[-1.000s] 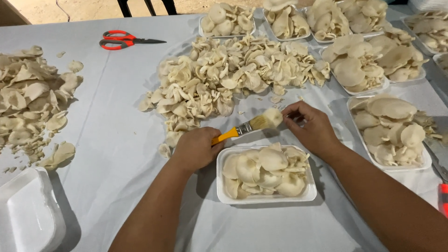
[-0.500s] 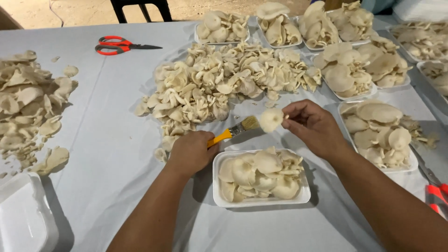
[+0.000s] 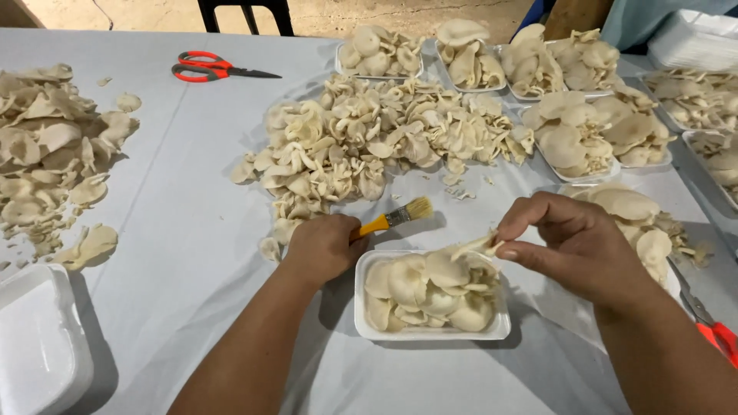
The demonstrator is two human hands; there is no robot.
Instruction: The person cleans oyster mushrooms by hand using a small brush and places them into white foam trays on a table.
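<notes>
Gripping the orange handle of a small paintbrush with pale yellow bristles (image 3: pixel 394 218), the left hand (image 3: pixel 323 247) is curled shut in a fist on the white cloth-covered table (image 3: pixel 177 200), the bristles pointing up and away from the knuckles. The right hand (image 3: pixel 573 246) pinches a thin, pale cream oyster mushroom piece (image 3: pixel 477 246) between thumb and fingertips, the other fingers bent above it. That piece hangs just over the far right corner of a white rectangular foam tray (image 3: pixel 430 332), which sits between the two hands and is filled with flat cream mushroom caps. Beyond the brush tip lies a loose heap of the same cream mushrooms (image 3: pixel 369 142). Past the right knuckles sits another filled white tray (image 3: pixel 592 146). Well away from the left fingers, at the far side, lie orange-handled scissors (image 3: pixel 211 67).
</notes>
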